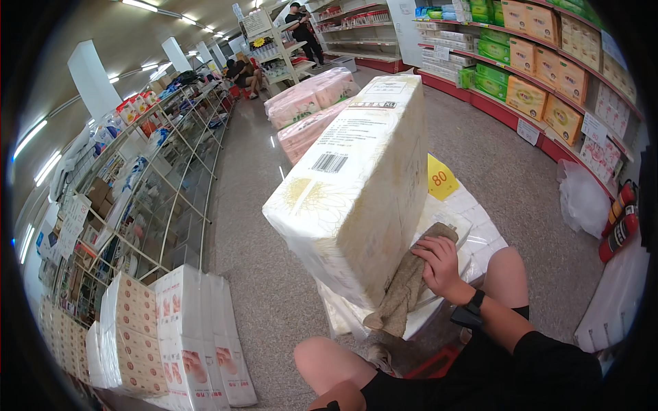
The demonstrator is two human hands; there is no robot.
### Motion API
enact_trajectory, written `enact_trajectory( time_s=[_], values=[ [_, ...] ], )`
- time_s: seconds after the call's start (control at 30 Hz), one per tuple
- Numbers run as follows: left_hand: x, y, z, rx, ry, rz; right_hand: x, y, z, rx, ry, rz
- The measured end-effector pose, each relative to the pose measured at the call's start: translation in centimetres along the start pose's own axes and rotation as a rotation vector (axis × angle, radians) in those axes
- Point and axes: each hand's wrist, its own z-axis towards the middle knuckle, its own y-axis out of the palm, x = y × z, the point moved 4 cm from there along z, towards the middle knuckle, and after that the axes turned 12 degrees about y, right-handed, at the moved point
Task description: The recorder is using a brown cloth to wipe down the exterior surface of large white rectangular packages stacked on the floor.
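Note:
My right hand (439, 264), with a dark band on the wrist, holds a brown cloth (398, 295) against the lower side of a large plastic-wrapped tissue pack (354, 169). The pack is white and cream with a printed flower and a barcode. It stands on edge on a stack of white wrapped packs (478, 216). Some of the cloth lies along the pack's foot, on the packs below. My left hand is out of view; only part of that forearm shows at the bottom edge. A yellow price card (441, 177) stands behind the upright pack.
Pink tissue packs (313, 97) stand beyond the pack. Shelves of tissue (524, 97) curve along the right, with a fire extinguisher (619, 231) and a clear plastic bag (581, 198) nearby. A wire rack (154, 200) and bundled packs (175, 334) line the left. Two people are farther off.

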Motion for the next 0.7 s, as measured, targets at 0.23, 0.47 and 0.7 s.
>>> enact_trajectory(
  time_s=[0.23,0.47,0.7],
  values=[
    [0.5,0.0,-0.2,0.051,-0.066,-0.069,-0.1,0.2,0.1,0.009,-0.006,0.003],
    [-2.5,-2.7,-1.1,0.190,0.004,-0.211,0.2,-0.1,-0.1,0.026,-0.002,0.013],
    [-5.4,-3.2,-0.4,0.178,-0.091,-0.296,-0.3,0.1,-0.2,0.015,-0.007,0.018]
  ],
)
